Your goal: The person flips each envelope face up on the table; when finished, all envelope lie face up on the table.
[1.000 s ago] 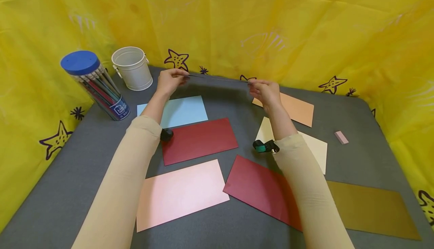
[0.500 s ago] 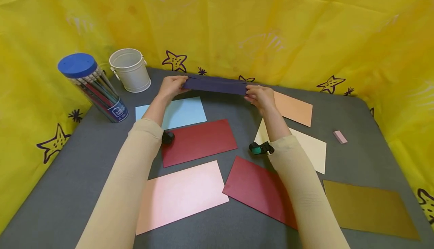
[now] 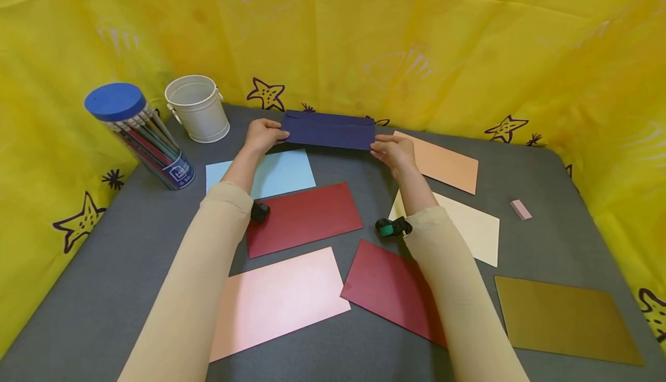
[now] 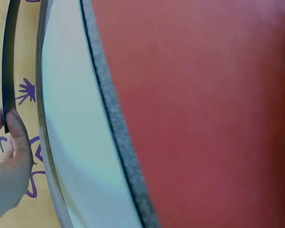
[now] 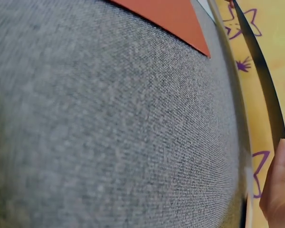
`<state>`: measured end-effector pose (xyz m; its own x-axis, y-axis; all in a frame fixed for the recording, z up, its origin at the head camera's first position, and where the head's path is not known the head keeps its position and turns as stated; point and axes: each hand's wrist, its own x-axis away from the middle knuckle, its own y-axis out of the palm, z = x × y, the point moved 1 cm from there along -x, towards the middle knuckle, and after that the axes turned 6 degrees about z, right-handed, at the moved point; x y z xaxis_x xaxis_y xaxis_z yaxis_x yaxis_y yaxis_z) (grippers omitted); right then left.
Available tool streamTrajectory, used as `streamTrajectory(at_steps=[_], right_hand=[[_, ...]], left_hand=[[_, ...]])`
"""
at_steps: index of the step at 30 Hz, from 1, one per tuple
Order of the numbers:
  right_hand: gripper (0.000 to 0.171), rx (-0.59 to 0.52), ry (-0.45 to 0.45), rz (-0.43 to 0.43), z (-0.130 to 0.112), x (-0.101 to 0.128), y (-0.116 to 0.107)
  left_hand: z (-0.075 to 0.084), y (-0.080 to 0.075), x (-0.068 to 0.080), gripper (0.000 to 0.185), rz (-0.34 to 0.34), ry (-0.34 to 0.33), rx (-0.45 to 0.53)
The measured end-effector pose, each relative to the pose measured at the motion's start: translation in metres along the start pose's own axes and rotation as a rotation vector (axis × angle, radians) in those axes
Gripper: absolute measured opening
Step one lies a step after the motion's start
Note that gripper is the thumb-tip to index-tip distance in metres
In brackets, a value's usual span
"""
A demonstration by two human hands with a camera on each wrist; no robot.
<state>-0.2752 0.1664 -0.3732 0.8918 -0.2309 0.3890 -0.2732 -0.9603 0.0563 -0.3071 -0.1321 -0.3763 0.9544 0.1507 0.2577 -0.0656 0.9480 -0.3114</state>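
Note:
A dark blue envelope [image 3: 328, 133] with a flap line along its top is held above the far part of the table. My left hand [image 3: 262, 136] pinches its left end, thumb on the near face. At the opposite end, my right hand [image 3: 394, 152] pinches the lower corner. Both wrist views show the envelope [image 4: 8, 61] nearly edge-on as a thin dark strip. Below the left hand lies a light blue paper rectangle [image 3: 286, 173]. A peach one [image 3: 447, 165] lies to the right of the right hand.
More paper rectangles lie on the grey table: red [image 3: 307, 220], pink [image 3: 286, 301], dark red [image 3: 390, 289], cream [image 3: 473, 229] and olive [image 3: 569, 321]. A pencil tub [image 3: 140, 136] and white bucket [image 3: 198, 110] stand back left. A pink eraser [image 3: 521, 209] lies right. Yellow cloth hangs behind.
The envelope has tilted from edge-on to showing its broad blue face. My right hand has come lower and slightly left; both hands keep their hold.

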Motion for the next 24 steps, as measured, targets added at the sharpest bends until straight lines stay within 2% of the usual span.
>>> streamTrajectory(at_steps=[4,15,24], right_hand=[[0.048,0.014,0.012,0.020,0.000,-0.003,0.002],[0.046,0.039,0.030,0.045,0.004,-0.010,0.003],[0.044,0.037,0.033,0.074,0.008,-0.013,0.003]], left_hand=[[0.001,0.001,0.002,0.044,0.045,-0.022,-0.034],[0.001,0.001,0.004,0.041,0.066,-0.042,-0.058],[0.000,0.002,0.001,0.041,0.089,-0.039,-0.120]])
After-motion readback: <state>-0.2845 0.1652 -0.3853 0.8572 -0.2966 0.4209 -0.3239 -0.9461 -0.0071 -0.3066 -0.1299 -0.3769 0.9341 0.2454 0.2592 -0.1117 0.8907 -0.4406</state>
